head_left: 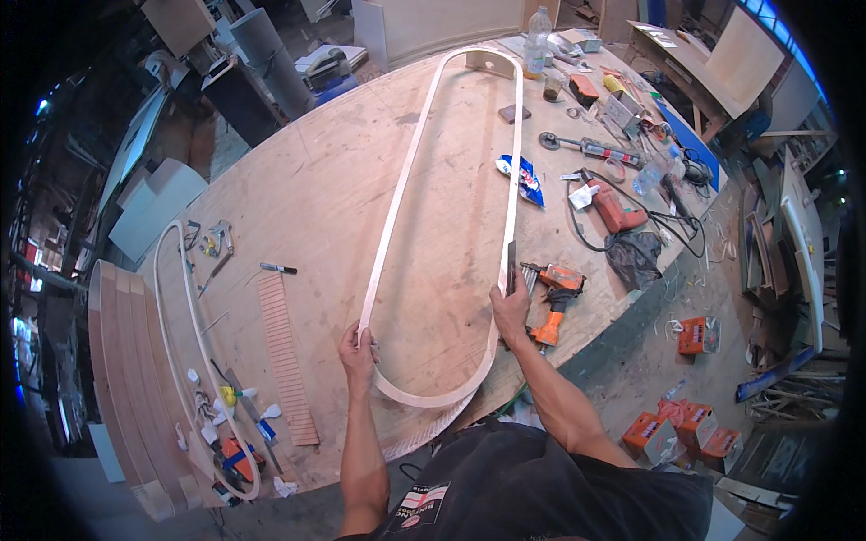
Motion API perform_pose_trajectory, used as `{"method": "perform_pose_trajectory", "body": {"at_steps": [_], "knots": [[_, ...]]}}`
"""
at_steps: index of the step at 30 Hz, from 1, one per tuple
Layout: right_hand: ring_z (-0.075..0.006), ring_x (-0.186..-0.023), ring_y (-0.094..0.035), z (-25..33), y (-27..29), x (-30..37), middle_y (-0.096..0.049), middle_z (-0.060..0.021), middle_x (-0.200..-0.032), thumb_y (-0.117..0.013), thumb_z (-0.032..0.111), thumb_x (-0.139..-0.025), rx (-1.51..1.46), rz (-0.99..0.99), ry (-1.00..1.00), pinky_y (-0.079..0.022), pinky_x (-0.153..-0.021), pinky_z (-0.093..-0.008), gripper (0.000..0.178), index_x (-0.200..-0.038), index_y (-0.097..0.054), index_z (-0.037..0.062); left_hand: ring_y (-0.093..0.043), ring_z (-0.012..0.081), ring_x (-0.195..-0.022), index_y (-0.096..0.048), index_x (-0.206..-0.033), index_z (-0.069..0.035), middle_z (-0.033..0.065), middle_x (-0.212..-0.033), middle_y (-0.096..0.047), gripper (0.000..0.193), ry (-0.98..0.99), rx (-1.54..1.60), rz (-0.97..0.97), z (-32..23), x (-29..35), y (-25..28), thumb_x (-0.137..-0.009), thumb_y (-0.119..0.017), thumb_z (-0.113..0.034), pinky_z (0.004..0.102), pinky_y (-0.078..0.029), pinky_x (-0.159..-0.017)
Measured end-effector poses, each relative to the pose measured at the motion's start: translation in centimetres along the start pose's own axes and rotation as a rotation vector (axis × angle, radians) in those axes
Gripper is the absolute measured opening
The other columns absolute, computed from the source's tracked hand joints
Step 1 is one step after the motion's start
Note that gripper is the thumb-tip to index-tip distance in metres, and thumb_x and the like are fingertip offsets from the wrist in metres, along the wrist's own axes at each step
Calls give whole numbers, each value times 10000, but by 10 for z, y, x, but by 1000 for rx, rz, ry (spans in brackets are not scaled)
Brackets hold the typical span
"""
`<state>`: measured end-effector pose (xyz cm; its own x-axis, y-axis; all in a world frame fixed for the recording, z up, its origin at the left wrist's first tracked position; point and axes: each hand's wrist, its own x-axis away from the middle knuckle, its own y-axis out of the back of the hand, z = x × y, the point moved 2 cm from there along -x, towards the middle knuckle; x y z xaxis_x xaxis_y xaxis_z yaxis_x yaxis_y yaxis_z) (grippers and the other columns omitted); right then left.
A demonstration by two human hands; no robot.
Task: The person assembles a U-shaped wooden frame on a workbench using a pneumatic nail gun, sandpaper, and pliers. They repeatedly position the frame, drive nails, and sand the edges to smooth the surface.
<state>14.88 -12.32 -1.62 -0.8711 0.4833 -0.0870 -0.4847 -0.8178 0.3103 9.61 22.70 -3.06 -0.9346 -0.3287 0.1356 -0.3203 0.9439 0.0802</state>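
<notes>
A long pale wooden oval frame (394,215) with rounded ends reaches across the workbench. My left hand (359,353) is closed around its left side near the close rounded end. On the opposite side, my right hand (511,308) grips the frame too, with a thin dark stick-like piece (511,257) standing up from the fingers. I cannot make out what kind of piece that is. Just right of this hand lies an orange and black nail gun (559,287). A slotted wooden strip (289,359) lies flat left of my left hand.
The bench (298,189) bears a red corded drill (615,207), caulking gun (595,149), blue-white packet (523,180) and plastic bottle (537,43) on the right. At left are a second, narrower oval frame (192,298), a black marker (278,268) and curved wooden pieces (122,361).
</notes>
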Motion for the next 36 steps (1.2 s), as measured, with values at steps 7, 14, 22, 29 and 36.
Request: {"method": "perform_pose_trajectory", "body": {"at_steps": [7,14,22,29,36], "knots": [[-340,-1120,-711,-8,0,4,-700,-219,-1236,-722,148,-873,-8,-22,-3,-545,-956,-411,613,-1441,-533,18,-521,56,-497,-613,-1315,20,33,-815,-651,318,15,-25,21,-4,-2,-2,-1044,-640,-142,230,-424,-425],[-310,-1063,-722,0,3,3,-718,-194,-1181,-710,151,-880,25,-17,-21,-544,-923,-409,571,-1406,-548,1,-508,45,-495,-609,-1312,17,23,-816,-651,328,11,-52,7,-11,-5,-6,-1043,-653,-164,231,-418,-423],[-266,-980,-717,3,1,5,-720,-142,-1077,-713,145,-879,24,-43,-20,-547,-878,-405,512,-1362,-577,45,-515,53,-498,-607,-1312,29,31,-813,-668,339,-3,-64,23,-12,-8,-5,-1042,-656,-171,234,-420,-425],[-246,-936,-708,0,-8,2,-709,-113,-1027,-732,135,-873,-25,-34,-40,-550,-847,-393,530,-1373,-580,48,-511,52,-489,-606,-1308,36,43,-813,-669,336,-13,-60,23,-10,-20,2,-1047,-649,-170,224,-420,-438],[-231,-995,-701,14,-17,0,-712,-143,-1072,-718,77,-872,18,-49,-46,-544,-896,-363,479,-1324,-584,-11,-510,45,-495,-613,-1300,38,42,-824,-668,324,-21,-72,53,-18,-36,8,-1051,-641,-168,230,-417,-430]]}}
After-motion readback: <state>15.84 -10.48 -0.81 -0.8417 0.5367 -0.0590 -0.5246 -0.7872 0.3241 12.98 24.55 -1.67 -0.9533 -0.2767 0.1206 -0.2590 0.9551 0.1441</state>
